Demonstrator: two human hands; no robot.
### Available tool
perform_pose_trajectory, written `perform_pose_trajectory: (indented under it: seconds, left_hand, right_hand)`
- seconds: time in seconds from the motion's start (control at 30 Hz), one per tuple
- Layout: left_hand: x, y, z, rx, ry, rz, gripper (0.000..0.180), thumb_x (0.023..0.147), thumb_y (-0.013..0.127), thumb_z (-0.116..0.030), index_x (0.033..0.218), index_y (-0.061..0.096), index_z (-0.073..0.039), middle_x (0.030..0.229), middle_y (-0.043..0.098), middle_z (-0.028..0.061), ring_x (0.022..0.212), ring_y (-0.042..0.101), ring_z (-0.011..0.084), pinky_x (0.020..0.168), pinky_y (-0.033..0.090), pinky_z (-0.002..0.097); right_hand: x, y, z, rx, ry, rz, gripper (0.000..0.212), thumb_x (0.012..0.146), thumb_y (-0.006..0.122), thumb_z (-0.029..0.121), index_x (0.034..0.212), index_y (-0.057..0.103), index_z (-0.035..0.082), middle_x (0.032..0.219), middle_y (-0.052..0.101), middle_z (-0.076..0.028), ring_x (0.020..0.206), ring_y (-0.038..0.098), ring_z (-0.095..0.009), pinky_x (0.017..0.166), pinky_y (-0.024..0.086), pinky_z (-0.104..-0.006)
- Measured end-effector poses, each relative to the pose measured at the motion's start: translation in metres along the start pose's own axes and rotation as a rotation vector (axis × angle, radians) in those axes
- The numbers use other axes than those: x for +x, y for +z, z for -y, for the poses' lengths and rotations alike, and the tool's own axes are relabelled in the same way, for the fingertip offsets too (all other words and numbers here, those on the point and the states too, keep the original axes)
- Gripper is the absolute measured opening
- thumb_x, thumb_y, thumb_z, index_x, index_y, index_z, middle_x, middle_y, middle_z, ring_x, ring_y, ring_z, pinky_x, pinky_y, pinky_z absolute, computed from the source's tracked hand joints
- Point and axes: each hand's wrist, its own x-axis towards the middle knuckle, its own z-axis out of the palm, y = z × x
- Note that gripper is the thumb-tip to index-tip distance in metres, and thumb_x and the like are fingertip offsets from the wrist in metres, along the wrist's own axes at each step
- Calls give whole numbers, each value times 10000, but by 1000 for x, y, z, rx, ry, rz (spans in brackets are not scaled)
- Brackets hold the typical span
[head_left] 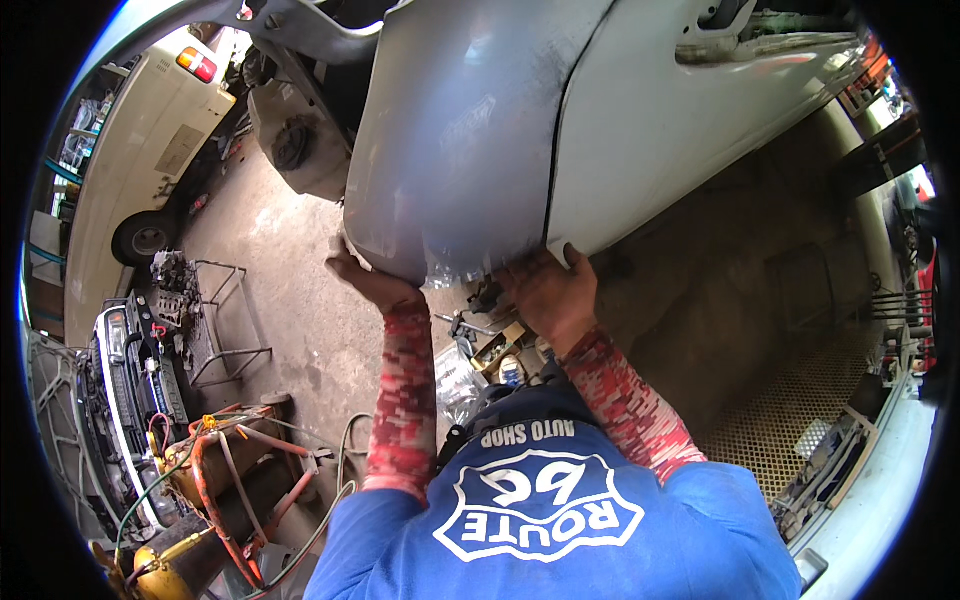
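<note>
A grey car fender (460,150) with a scuffed, dusty surface hangs in front of me, beside a pale car door (640,140) with a narrow dark gap between them. My left hand (375,282) grips the fender's lower left corner, its fingers curled at the edge and partly hidden. My right hand (550,295) is palm up at the lower right end near the door gap. Its fingers reach up under the fender's edge, while the thumb stands apart. Clear plastic film (450,268) shows along the bottom edge between my hands. A dirty plastic reservoir (300,150) sits left of the fender.
An orange-framed machine (215,480) with hoses stands lower left, near a metal stand (235,365) and a detached bumper (125,350). A cream vehicle (140,140) is parked far left. Tools and a small box (498,348) lie below my hands. Metal mesh (800,410) lies right.
</note>
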Motion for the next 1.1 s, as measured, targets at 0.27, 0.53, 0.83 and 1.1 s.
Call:
perform_pose_trajectory:
  seconds: [0.27, 0.53, 0.83, 1.1]
  left_hand:
    - [-6, 5, -5, -13, -20, -44, 545, 1012, 392, -512, 1171, 546, -14, 1138, 575, 83, 1053, 545, 205, 958, 454, 381]
    - [-2, -6, 4, 41, 7, 27, 454, 1030, 398, -431, 1116, 589, -29, 1085, 623, 67, 1002, 577, 200, 928, 467, 357]
    - [-16, -8, -3, 36, -299, 66, 665, 1024, 323, -571, 1401, 503, -54, 1432, 525, 96, 1235, 533, 235, 972, 452, 399]
    - [-42, -214, 110, 731, -837, 356, 740, 941, 321, -759, 988, 653, -100, 800, 661, 45, 664, 625, 200, 584, 464, 328]
  right_hand:
    - [0, -29, -7, -139, -6, 61, 521, 996, 337, 364, 1367, 457, 18, 1481, 439, -178, 1381, 369, -387, 1181, 246, -529]
    - [-14, -62, -22, -542, 61, -392, 309, 972, 467, 186, 1228, 557, 39, 1128, 641, -126, 1027, 620, -293, 939, 487, -475]
    - [-19, -21, -16, -280, -125, -300, 333, 966, 514, 178, 1283, 530, 78, 1270, 567, -96, 1178, 540, -282, 1033, 412, -466]
    - [-26, -24, -8, -163, -51, -137, 381, 951, 468, 104, 1325, 512, 164, 1335, 533, -61, 1257, 495, -272, 1047, 343, -492]
